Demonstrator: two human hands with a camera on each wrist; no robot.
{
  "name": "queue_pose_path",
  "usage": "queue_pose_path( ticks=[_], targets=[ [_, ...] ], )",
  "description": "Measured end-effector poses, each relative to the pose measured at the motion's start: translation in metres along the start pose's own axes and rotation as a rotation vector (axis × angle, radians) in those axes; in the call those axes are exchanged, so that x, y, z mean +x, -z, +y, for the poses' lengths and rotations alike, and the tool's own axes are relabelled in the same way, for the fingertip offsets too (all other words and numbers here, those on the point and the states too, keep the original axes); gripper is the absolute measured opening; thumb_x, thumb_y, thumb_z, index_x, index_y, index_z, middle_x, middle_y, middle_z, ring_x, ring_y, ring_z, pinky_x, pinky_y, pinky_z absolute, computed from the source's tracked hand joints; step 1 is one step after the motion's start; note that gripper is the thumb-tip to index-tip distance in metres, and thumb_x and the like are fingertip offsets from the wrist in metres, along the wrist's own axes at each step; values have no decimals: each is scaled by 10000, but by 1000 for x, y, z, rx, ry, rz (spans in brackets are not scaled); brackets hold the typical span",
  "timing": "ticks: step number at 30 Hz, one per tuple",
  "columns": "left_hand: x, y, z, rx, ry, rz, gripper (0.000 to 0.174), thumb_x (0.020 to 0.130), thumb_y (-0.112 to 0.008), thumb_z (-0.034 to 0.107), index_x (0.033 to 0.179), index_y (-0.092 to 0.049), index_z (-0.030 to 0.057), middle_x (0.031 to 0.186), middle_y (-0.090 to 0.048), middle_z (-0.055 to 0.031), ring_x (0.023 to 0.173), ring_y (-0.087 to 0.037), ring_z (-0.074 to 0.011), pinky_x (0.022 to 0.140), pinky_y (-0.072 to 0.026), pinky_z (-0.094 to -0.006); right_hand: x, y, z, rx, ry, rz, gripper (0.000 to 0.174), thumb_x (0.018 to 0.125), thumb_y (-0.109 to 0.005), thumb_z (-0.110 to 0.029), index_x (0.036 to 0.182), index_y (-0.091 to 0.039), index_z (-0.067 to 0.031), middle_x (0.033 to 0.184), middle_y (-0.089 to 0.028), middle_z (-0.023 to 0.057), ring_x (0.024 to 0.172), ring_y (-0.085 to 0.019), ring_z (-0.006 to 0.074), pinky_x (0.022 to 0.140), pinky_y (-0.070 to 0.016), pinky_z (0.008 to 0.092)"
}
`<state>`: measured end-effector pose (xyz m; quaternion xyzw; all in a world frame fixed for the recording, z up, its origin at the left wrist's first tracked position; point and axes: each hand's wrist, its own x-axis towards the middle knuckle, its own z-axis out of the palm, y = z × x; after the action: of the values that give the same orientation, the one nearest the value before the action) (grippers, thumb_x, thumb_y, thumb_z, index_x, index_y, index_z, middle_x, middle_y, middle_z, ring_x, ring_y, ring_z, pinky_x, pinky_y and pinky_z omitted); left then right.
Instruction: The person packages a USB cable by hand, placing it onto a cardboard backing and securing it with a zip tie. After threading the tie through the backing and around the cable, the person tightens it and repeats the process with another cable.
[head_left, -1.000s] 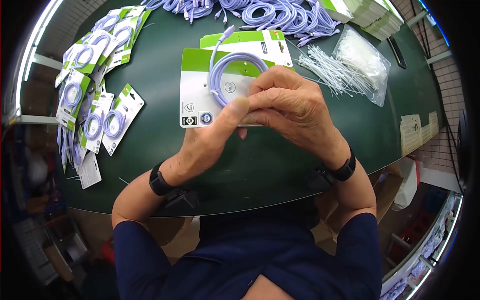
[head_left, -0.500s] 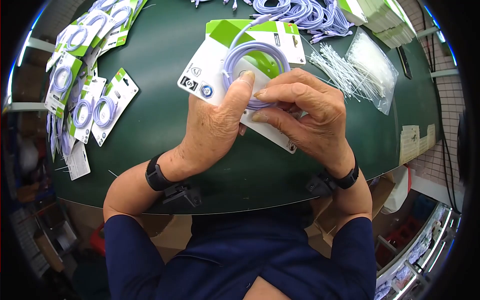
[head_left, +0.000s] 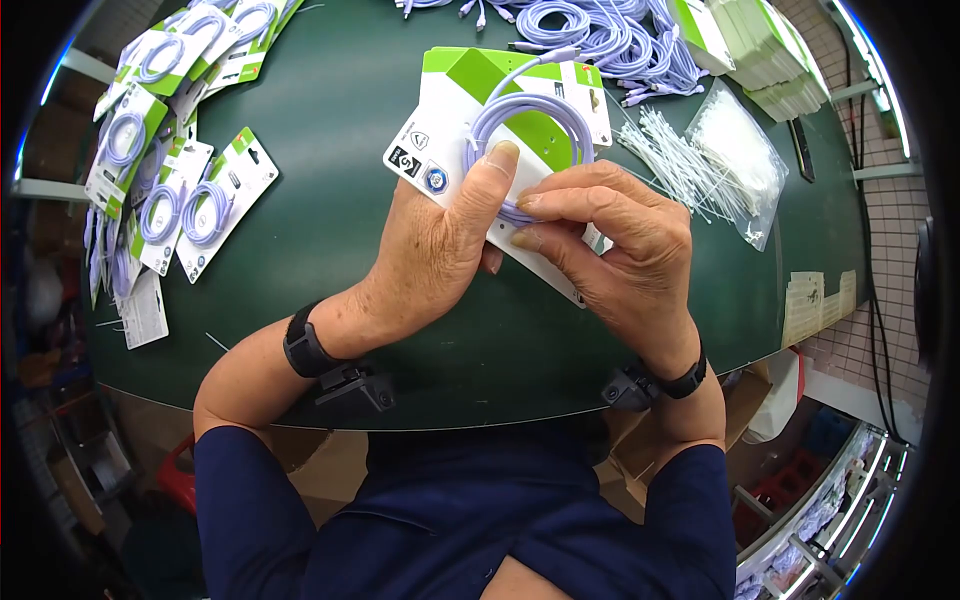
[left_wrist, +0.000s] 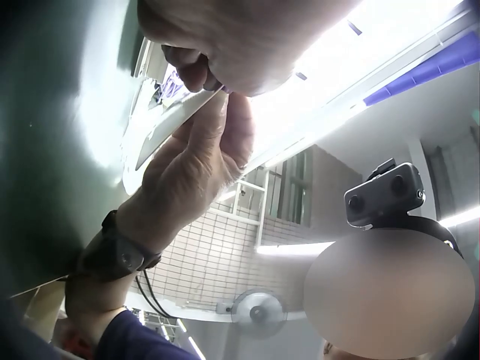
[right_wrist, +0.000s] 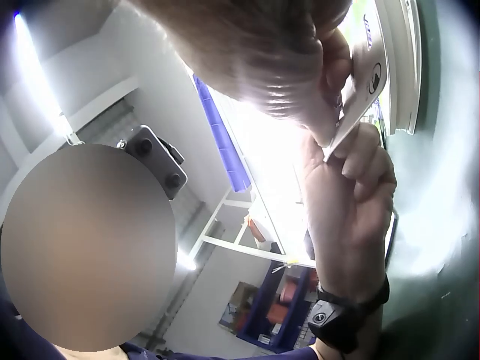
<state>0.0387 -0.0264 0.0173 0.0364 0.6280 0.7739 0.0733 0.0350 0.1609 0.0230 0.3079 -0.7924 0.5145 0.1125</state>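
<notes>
My left hand (head_left: 430, 245) grips a white and green packaging card (head_left: 412, 135), its thumb pressing on the front. Against the card lies a coiled lilac cable (head_left: 530, 103), its plug (head_left: 560, 54) sticking out past the upper edge. The thumb and index finger of my right hand (head_left: 630, 230) pinch the lower right of the coil, above the card's lower edge. The card tilts with one corner toward me. In the right wrist view, the card's edge (right_wrist: 358, 112) shows between both hands; the cable is mostly hidden there.
Behind the held card lie more cards (head_left: 598, 110). Finished-looking cards with cables (head_left: 215, 205) pile up at left. Loose lilac cables (head_left: 610, 45) lie at the back, near a stack of cards (head_left: 780, 60). White cable ties (head_left: 670, 160) and a clear bag (head_left: 745, 150) lie at right.
The card has turned clockwise in my left hand, its bottom right corner now toward me. My right hand's pinch has shifted from beside the left thumb onto the coil's lower right. The view moved slightly.
</notes>
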Motion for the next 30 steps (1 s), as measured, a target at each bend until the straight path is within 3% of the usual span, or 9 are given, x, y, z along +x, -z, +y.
queue_pose_path(
  ticks=[13, 26, 30],
  targets=[
    [0, 1, 5, 44, 39, -1, 324, 1014, -638, 193, 1236, -547, -26, 904, -630, -50, 596, -587, -67, 421, -465, -211, -2, -8, -5, 90, -108, 25, 244, 773, -869, 70, 985, -775, -7, 972, -749, 85, 760, -693, 114, 654, -559, 242],
    [-2, 0, 5, 62, 42, 54, 326, 1001, -646, 179, 1250, -557, -11, 938, -637, -58, 661, -610, -68, 418, -467, -209, -2, -8, 3, 91, -60, 6, 242, 796, -836, 84, 998, -771, -32, 991, -748, 65, 755, -679, 91, 644, -547, 237],
    [0, 2, 0, 72, 25, 56, 319, 1003, -648, 174, 1255, -565, -4, 925, -639, -49, 645, -606, -64, 422, -461, -209, -3, -10, 5, 47, -26, 27, 253, 788, -834, 89, 998, -767, -34, 1000, -745, 74, 754, -692, 131, 651, -557, 249]
  ],
)
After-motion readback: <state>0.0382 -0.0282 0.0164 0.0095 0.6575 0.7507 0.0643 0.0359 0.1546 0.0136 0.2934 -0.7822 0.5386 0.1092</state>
